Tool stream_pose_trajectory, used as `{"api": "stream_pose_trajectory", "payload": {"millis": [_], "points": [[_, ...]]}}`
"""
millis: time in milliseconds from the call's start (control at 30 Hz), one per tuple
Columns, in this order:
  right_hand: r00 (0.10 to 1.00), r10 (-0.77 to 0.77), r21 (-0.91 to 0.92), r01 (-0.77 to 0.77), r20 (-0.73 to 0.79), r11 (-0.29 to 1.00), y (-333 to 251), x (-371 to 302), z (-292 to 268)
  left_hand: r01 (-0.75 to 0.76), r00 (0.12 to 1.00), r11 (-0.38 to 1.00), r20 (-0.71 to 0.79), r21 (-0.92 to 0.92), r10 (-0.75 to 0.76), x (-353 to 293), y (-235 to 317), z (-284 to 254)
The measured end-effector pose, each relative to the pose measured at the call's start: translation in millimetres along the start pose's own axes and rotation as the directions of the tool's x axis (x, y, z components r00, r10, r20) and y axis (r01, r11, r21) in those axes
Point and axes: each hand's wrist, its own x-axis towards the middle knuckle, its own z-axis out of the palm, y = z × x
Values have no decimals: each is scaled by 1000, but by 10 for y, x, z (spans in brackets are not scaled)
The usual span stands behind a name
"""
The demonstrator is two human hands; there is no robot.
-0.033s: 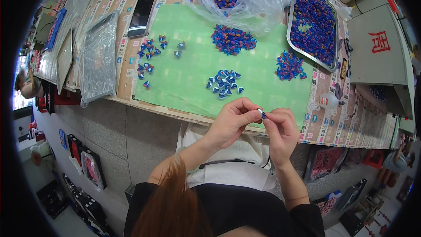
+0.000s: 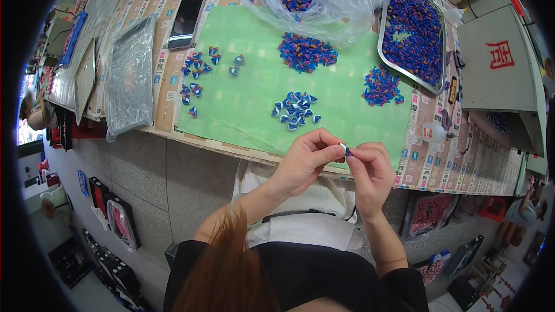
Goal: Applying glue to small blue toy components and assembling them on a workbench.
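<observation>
Above the near edge of the green mat [image 2: 231,104], my hands meet fingertip to fingertip around a small blue-and-white plastic piece [image 2: 345,149]. My left hand [image 2: 309,162] pinches its white side between thumb and forefinger. On its blue side, the thumb and forefinger of my right hand [image 2: 373,176] are closed; fingers hide most of the piece. Just beyond my left hand lies a pile of similar blue-and-white pieces [image 2: 298,110]. Farther up the mat is a heap of small blue, red and orange parts [image 2: 308,53], with a smaller blue-and-red heap [image 2: 383,88] to the right.
A metal tray [image 2: 381,37] full of small parts stands at the far right, beside a clear plastic bag [image 2: 347,8]. Several finished-looking clusters [image 2: 193,66] lie at the mat's left, near a phone [image 2: 187,20] and a plastic-wrapped tray [image 2: 132,75]. A grey metal box [image 2: 497,81] borders the right.
</observation>
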Motion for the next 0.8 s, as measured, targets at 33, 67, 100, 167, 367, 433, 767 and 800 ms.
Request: {"api": "stream_pose_trajectory", "payload": {"millis": [33, 67, 100, 167, 367, 433, 767, 800], "points": [[1000, 7, 9, -7, 1, 1000, -1, 3, 1, 2, 1000, 1000, 2, 1, -2, 3, 0, 2], [1000, 6, 7, -6, -4, 1000, -2, 3, 5, 12, 1000, 1000, 3, 10, -12, 9, -3, 5], [1000, -12, -2, 12, -24, 1000, -1, 2, 12, 23, 1000, 1000, 6, 18, -23, 18, -8, 7], [998, -33, -33, 31, -60, 999, 29, 15, -16, 26, 1000, 1000, -2, 1, -26, 43, -39, 4], [767, -425, -260, 339, -481, 904, 426, 70, -386, 44, 982, 996, -180, -79, -58, 36, 87, -89], [612, -352, -295, 196, -709, 935, 532, 226, -705, 12, 977, 991, -210, -130, -39, 47, 147, -140], [840, 117, 186, -19, -530, 982, 710, 315, -1181, 33, 985, 994, -162, -101, -50, 34, 175, -131], [854, 175, 365, 20, -491, 931, 560, 271, -1066, 43, 983, 996, -175, -83, -57, 42, 181, -131]]}}
